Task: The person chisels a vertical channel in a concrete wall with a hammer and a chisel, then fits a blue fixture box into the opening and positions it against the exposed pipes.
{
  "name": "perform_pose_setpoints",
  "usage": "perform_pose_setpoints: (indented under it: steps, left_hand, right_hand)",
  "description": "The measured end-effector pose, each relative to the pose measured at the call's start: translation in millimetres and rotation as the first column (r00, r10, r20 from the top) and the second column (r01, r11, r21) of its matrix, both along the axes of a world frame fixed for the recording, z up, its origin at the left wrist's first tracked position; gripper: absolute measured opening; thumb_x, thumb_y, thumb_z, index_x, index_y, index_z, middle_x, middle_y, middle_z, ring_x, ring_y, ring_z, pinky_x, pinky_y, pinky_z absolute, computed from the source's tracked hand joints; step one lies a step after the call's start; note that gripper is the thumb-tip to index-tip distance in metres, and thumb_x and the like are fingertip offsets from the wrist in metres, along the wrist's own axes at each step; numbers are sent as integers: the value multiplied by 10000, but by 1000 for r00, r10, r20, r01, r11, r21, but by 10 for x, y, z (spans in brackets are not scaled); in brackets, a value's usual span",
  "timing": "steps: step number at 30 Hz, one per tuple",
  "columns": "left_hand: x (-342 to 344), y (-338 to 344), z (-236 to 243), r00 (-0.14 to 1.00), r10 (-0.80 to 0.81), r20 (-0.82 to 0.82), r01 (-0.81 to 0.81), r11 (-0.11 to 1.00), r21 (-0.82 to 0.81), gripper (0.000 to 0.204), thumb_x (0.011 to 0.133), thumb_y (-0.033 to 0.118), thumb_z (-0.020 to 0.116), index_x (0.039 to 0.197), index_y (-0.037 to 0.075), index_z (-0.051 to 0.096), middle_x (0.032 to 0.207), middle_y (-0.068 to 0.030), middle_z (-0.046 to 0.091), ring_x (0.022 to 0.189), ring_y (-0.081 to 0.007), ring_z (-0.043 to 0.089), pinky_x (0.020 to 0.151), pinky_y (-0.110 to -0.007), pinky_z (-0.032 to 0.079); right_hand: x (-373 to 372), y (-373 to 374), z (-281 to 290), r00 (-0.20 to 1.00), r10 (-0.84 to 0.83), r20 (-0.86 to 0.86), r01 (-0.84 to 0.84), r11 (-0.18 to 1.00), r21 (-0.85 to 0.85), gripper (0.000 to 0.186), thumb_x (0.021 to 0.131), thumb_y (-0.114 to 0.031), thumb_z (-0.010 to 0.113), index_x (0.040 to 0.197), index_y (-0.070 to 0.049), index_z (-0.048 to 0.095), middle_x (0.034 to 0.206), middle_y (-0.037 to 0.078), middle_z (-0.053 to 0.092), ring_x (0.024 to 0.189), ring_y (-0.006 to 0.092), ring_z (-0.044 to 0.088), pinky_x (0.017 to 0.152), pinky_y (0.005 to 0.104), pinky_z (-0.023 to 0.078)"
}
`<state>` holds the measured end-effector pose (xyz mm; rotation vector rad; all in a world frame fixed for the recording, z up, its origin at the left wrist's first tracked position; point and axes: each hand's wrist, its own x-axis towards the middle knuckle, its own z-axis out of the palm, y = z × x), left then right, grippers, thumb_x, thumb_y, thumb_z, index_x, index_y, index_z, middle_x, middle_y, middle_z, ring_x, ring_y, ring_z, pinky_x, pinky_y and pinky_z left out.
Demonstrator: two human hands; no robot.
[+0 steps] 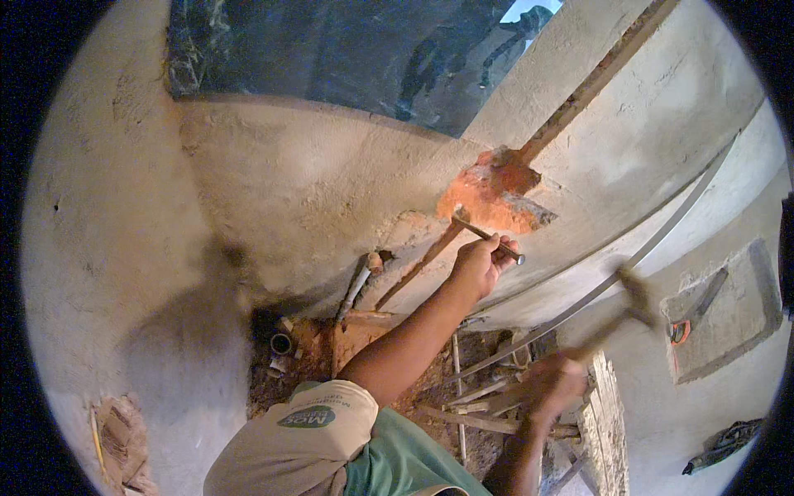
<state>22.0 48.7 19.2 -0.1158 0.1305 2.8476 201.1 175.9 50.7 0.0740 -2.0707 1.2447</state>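
Beige sleeve of our shirt, green printed mark on it, adjoining green cloth: nearest to us, lower edge. Left hand: our fingers closed about the shaft of one metal chisel, near its struck end. Chisel: aslant, its tip at the lower rim of a rough, orange-red hollow broken into the plastered wall. Right hand: closed round the handle of one hammer, blurred, to the right of the chisel and apart from it. Also noted by us: a straight groove running up from the hollow; a pipe end protruding at lower left; a weathered wooden plank beyond our right hand.
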Motion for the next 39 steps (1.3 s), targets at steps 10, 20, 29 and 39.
perform_pose_setpoints:
  steps: [10, 20, 29, 39]
  left_hand:
    - [1, -6, 84, 998, -1, 65, 3, 1000, -30, 148, 846, 91, 478, 888, -49, 506, 845, -140, 568, 797, -239, 573, 706, -327, 492]
    - [453, -165, -188, 988, -32, -152, -13, 957, -289, 165, 837, 148, 505, 881, -11, 519, 817, -105, 574, 758, -212, 579, 692, -355, 509]
    - [330, -387, -13, 989, -8, -146, -32, 962, -271, 148, 849, 114, 480, 836, -23, 535, 755, -109, 570, 716, -205, 573, 694, -319, 474]
    - [107, -375, -29, 997, -28, -70, 14, 981, -193, 304, 831, 35, 490, 1108, 57, 368, 873, -138, 550, 768, -237, 581, 692, -347, 514]
  right_hand:
    - [47, -323, -483, 963, 19, 270, -7, 999, -44, 341, 878, -356, 422, 870, -23, 494, 731, 47, 462, 634, 154, 422, 568, 290, 379]
    - [415, -118, -460, 987, 19, 157, 16, 976, -218, 470, 835, -495, 434, 785, -28, 447, 536, 49, 439, 391, 133, 444, 354, 251, 387]
    - [368, -543, 92, 881, 18, -472, -137, 966, -219, 571, 787, -566, 429, 821, 3, 456, 616, 113, 498, 483, 180, 490, 416, 285, 435]
    - [113, -176, -530, 996, -83, -19, 81, 993, -84, 372, 834, -386, 442, 768, -24, 495, 547, 62, 481, 429, 141, 475, 389, 273, 407]
